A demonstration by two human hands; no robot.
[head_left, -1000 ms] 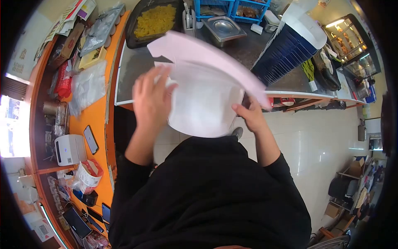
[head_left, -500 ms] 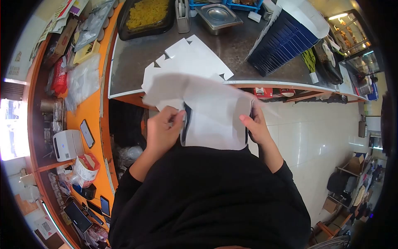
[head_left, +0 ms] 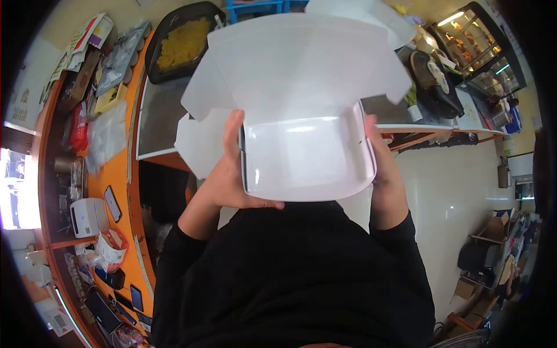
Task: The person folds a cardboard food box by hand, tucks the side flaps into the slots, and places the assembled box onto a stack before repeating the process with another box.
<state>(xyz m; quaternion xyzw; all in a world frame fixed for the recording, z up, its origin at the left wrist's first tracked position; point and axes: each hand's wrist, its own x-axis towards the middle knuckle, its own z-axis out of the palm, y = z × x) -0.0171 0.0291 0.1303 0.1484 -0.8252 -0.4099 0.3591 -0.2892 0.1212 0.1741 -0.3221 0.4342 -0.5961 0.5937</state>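
A white cardboard food box [head_left: 301, 153] is held up in front of my body, its lid raised and leaning away from me, its inside bare and glossy. My left hand [head_left: 229, 174] grips the box's left wall, with the thumb along the near lower edge. Around the right wall, my right hand [head_left: 384, 165] is closed, its fingers partly hidden behind the box. Behind the box, on the counter's edge, part of a flat white cardboard blank [head_left: 197, 142] shows; the box hides the rest.
A black tray of yellow food [head_left: 183, 46] stands at the counter's back left. To the left runs an orange counter [head_left: 125, 203] with a phone [head_left: 113, 203] and a white printer [head_left: 87, 217]. A glass display case [head_left: 473, 43] is at the far right.
The box has come up closer to my face, and its side walls now stand with the lid spread upward. My left hand has gone from pinching at the corner to gripping the side.
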